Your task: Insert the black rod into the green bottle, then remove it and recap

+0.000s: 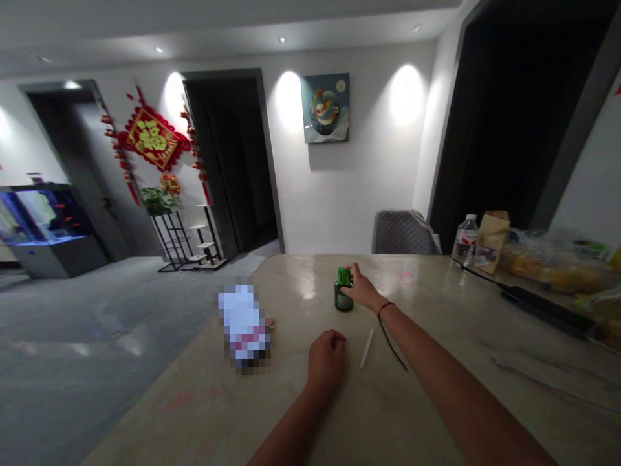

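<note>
A small dark-green glass bottle [344,301] with a bright green ribbed cap stands upright on the table. From its right side, my right hand [363,289] grips it near the cap, thumb in front and fingers behind. My left hand [327,362] rests on the table nearer to me, its fingers curled into a loose fist. Nothing shows in it. Between my forearms lies a thin white stick [367,349], pen-like in shape. A dark cord bracelet [385,307] circles my right wrist, and a thin black strand runs down beside it.
On the table [194,414], a blurred-out phone-like object [244,323] is at left. A clear plastic bottle [466,238], a brown paper bag [492,241], plastic bags [557,265] and a black bar-shaped device [543,310] with a cable are at right. A grey chair [405,233] stands behind.
</note>
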`<action>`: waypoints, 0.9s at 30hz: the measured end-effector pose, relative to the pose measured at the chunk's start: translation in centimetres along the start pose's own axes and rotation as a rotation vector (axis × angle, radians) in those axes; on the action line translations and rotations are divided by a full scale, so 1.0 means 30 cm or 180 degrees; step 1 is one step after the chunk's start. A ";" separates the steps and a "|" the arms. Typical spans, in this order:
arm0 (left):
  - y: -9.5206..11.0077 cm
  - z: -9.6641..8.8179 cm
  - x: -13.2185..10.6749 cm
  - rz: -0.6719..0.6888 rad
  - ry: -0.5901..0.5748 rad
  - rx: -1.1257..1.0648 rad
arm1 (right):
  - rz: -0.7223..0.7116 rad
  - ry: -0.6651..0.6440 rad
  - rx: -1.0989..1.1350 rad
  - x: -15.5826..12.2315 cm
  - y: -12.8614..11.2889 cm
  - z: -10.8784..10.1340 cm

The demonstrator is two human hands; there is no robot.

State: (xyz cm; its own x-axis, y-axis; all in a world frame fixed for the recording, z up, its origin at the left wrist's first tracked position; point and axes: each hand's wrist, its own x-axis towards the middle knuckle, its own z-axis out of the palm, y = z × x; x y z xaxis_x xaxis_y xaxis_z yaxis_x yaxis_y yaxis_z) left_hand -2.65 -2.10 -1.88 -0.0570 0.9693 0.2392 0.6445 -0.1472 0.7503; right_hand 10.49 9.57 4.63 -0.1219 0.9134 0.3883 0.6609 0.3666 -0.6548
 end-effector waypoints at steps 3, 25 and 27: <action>0.005 -0.003 -0.002 0.0001 -0.0016 0.0007 | 0.0016 0.0052 -0.0037 -0.006 0.002 0.006; 0.012 -0.005 0.001 -0.0301 0.0348 -0.0291 | -0.0190 -0.0066 0.0795 -0.135 -0.029 0.017; 0.008 -0.001 0.003 -0.0257 0.0460 -0.0251 | -0.0241 -0.0154 0.0957 -0.164 -0.037 0.013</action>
State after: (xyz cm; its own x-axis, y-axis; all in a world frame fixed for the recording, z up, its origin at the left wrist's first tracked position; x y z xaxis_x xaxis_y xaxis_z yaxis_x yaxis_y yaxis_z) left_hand -2.53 -2.07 -1.66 -0.2186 0.9411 0.2580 0.5720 -0.0907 0.8152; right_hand 10.08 4.74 3.21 -0.2024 0.8862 0.4167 0.4009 0.4632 -0.7904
